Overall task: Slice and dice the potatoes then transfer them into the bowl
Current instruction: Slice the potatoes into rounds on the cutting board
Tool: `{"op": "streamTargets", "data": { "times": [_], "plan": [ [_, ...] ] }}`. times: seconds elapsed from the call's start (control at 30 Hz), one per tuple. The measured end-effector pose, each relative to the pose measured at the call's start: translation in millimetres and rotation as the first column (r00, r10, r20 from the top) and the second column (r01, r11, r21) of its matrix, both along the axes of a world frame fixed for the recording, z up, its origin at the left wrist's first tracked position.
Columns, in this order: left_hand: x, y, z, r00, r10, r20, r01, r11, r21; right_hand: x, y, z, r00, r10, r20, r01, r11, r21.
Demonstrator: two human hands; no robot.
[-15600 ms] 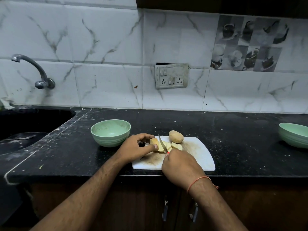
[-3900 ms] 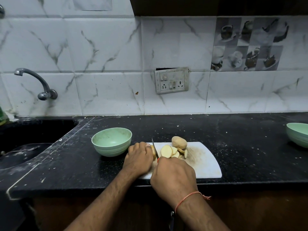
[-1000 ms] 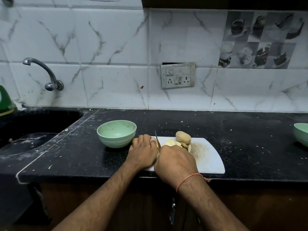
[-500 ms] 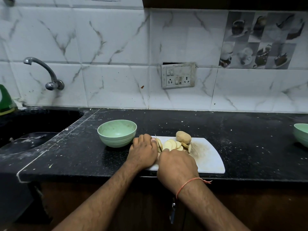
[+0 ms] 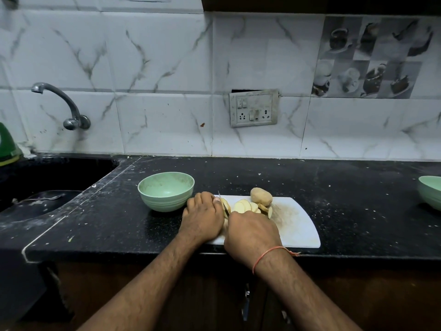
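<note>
A white cutting board (image 5: 296, 225) lies on the black counter. On it my left hand (image 5: 202, 217) holds down the end of a potato, mostly hidden under the fingers. My right hand (image 5: 250, 231) grips a knife (image 5: 222, 203) whose blade stands against that potato piece. Several pale potato slices (image 5: 245, 206) lie fanned out to the right of the blade. A whole unpeeled potato (image 5: 261, 196) sits at the board's far edge. An empty green bowl (image 5: 166, 194) stands just left of the board.
A second green bowl (image 5: 430, 191) sits at the counter's far right edge. The black sink (image 5: 43, 185) with a tap (image 5: 64, 103) is at the left. A switch and socket plate (image 5: 254, 108) is on the tiled wall behind.
The knife has come down through the potato again and the row of slices beside the blade has grown. My left hand has stayed on the potato end.
</note>
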State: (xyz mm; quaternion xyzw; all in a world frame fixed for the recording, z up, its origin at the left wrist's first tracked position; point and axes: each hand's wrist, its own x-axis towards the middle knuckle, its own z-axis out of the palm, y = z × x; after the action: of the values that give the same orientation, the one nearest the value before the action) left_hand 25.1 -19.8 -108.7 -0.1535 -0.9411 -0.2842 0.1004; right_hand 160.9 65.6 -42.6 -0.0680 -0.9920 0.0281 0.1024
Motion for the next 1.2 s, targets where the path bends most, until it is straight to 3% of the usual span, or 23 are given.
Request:
{"op": "streamTargets", "data": {
  "times": [0.13, 0.33, 0.57, 0.87, 1.2],
  "plan": [
    [4, 0, 1, 0.998, 0.043, -0.039, -0.042, 0.998, 0.043, 4, -1, -2, 0.999, 0.014, 0.034, -0.014, 1.000, 0.018],
    [2, 1, -1, 0.999, 0.014, -0.045, -0.017, 0.998, -0.066, 12, 2, -8, 0.997, 0.029, 0.073, -0.031, 0.999, 0.020],
    [4, -3, 2, 0.999, -0.032, -0.015, 0.031, 0.998, -0.053, 29, 12, -5, 0.998, 0.048, 0.051, -0.050, 0.998, 0.033],
    [0, -13, 4, 0.991, -0.107, 0.081, 0.093, 0.983, 0.158, 33, 47, -10, 0.999, 0.006, -0.032, -0.010, 0.992, -0.123],
    [-5, -13, 0, 0.988, -0.144, 0.054, 0.142, 0.989, 0.032, 19, 103, -9, 0.995, 0.090, -0.053, -0.103, 0.930, -0.353]
  ]
}}
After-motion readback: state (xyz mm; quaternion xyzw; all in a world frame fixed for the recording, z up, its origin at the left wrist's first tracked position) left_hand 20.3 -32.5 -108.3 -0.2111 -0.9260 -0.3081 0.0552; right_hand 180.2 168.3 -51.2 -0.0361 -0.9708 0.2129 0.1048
